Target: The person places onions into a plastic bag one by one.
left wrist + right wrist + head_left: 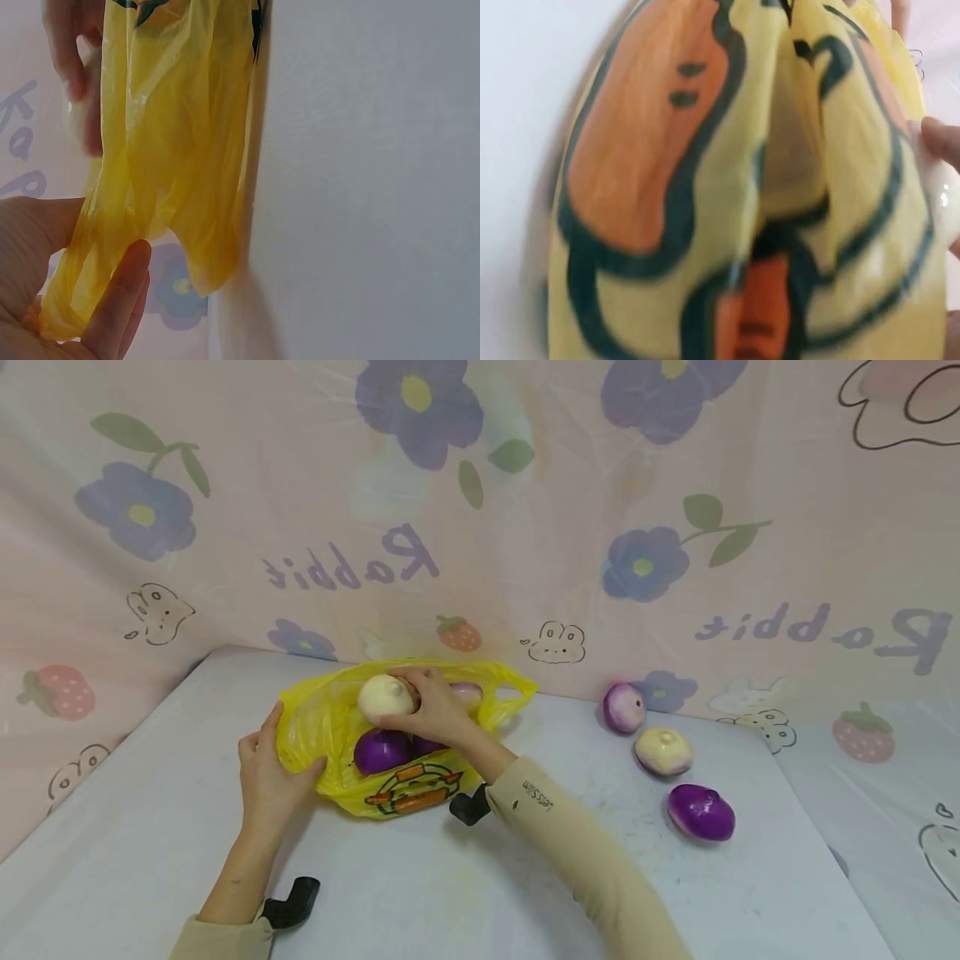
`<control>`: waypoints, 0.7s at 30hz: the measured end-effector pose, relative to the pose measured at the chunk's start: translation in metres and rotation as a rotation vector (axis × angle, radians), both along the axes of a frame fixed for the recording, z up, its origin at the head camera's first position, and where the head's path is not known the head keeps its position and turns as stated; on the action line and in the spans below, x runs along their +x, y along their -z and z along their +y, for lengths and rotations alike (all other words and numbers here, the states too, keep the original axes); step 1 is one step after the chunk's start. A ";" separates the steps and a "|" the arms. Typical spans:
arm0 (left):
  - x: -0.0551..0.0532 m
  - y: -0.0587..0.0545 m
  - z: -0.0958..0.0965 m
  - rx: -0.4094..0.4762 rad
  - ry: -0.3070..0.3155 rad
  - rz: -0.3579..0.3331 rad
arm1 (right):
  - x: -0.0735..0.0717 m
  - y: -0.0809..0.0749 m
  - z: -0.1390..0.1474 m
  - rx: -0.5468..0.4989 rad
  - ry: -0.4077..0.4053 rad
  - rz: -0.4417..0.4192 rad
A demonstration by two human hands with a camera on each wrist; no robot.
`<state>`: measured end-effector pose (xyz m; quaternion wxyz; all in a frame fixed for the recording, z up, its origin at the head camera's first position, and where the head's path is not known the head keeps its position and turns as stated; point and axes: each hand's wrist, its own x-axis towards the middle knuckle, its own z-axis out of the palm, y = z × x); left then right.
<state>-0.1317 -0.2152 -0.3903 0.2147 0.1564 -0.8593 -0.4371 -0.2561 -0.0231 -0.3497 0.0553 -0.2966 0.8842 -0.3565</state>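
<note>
A yellow plastic bag [307,735] lies on the table with its mouth spread wide. My left hand [273,781] holds the bag's left edge, with the bag's film between thumb and fingers [120,300] in the left wrist view. Over the bag's opening, my right hand [435,710] grips a pale onion [386,698]. Below it inside the bag sits a purple onion [382,752], and another purple one is partly hidden by my right wrist. Behind that hand a pinkish onion [468,695] shows in part. The bag's printed front [645,150] fills most of the right wrist view.
To the right on the white table [525,877] lie a purple-and-white onion [624,707], a pale onion [664,752] and a deep purple onion [701,812]. A patterned cloth [525,527] hangs behind the table. Black mounts [292,902] are at both wrists.
</note>
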 end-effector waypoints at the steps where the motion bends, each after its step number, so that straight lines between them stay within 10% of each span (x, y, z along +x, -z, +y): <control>1: 0.000 0.000 0.000 -0.001 0.001 0.004 | 0.000 0.001 -0.002 0.004 0.007 -0.002; 21: -0.003 0.000 0.001 -0.041 -0.012 0.025 | 0.005 0.014 -0.020 0.030 -0.075 0.067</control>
